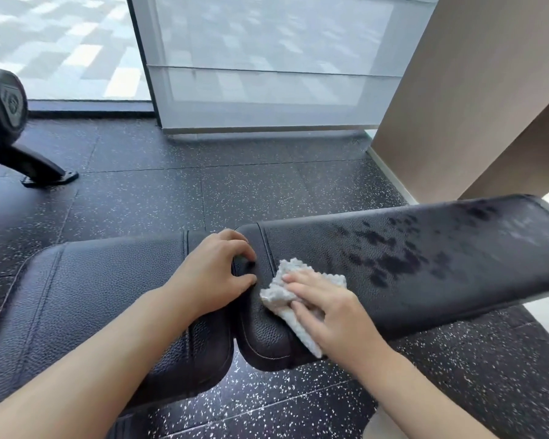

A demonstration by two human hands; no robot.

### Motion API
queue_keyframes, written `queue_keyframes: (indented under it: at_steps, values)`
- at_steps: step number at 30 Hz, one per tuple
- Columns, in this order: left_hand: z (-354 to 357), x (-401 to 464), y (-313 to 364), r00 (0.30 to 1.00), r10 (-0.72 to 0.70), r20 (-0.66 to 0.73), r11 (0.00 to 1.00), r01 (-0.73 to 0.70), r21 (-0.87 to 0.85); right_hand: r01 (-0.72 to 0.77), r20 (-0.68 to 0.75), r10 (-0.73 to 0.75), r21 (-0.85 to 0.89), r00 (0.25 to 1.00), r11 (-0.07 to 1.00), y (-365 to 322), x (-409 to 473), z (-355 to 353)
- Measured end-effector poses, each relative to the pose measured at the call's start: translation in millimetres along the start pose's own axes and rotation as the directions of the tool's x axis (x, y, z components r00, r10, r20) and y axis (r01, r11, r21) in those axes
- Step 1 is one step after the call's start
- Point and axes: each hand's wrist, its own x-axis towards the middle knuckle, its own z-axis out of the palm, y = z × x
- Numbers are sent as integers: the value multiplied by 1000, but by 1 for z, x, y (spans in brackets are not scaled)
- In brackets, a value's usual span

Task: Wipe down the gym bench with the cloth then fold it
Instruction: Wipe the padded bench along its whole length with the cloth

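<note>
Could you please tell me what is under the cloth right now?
The cloth lies on the bench, pressed flat by the right hand. The pad under it is covered, so whether it is wet there cannot be seen.

cloth on bench (left hand beside)

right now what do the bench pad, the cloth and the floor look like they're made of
Bench pad: black leather-look upholstery, probably vinyl; pebbled grain, stitched seams, dark wet patches on top.
Cloth: pale grey, nubby weave with a zigzag edge, likely microfibre; the right hand presses it flat.
Floor: black tiles with white flecks, seemingly matte rubber; joint lines show.
</note>
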Motion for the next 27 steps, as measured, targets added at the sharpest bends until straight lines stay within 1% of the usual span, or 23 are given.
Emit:
queue_keyframes:
  at_steps: [1, 3, 5, 7, 9, 11, 14, 16, 17, 19, 22, 25, 27]
  values:
    - [1, 0, 1, 1000, 1, 6, 1000, -1, 6, -3, 3, 3, -8, 1000, 1000, 9, -5, -11]
    - [4, 0, 3, 1000, 10, -8, 1000, -10, 16, -61, -32, 60, -50, 998, 997, 31, 9, -32]
    - [5, 0, 4, 1000, 9, -11, 1000, -9, 22, -171, -136, 160, -75, 978, 982, 50, 41, -47]
    - [5, 0, 6, 1000, 2, -2, 1000, -2, 30, -258, -215, 235, -86, 948, 962, 58, 76, -49]
    - [5, 1, 8, 1000, -5, -6, 999, 5, 36, -286, -217, 260, -98, 941, 953, 53, 98, -38]
    - [5, 3, 9, 999, -15, -28, 999, 16, 41, -235, -168, 216, -99, 962, 967, 37, 98, -19]
    - [8, 7, 11, 998, -20, -60, 999, 23, 49, -90, -145, 71, -133, 987, 987, 15, 64, -1]
    - [10, 9, 13, 999, -5, -42, 998, 8, 67, -13, -129, -11, -187, 992, 982, 10, 34, -2]
    - [12, 10, 14, 1000, 0, -24, 997, 2, 83, 2, -114, -26, -202, 993, 979, 11, 20, -6]
    - [14, 11, 15, 1000, 3, 14, 994, -4, 109, -11, -100, -10, -212, 995, 977, 19, 0, -18]
    - [15, 13, 15, 999, 3, 37, 993, -7, 117, -71, -152, 37, -225, 988, 972, 43, -1, -38]
    - [17, 14, 18, 999, -1, 40, 991, -5, 134, -231, -249, 172, -232, 953, 945, 65, 33, -48]
    - [18, 14, 19, 999, -8, 45, 990, 1, 144, -304, -294, 235, -220, 927, 927, 71, 60, -45]
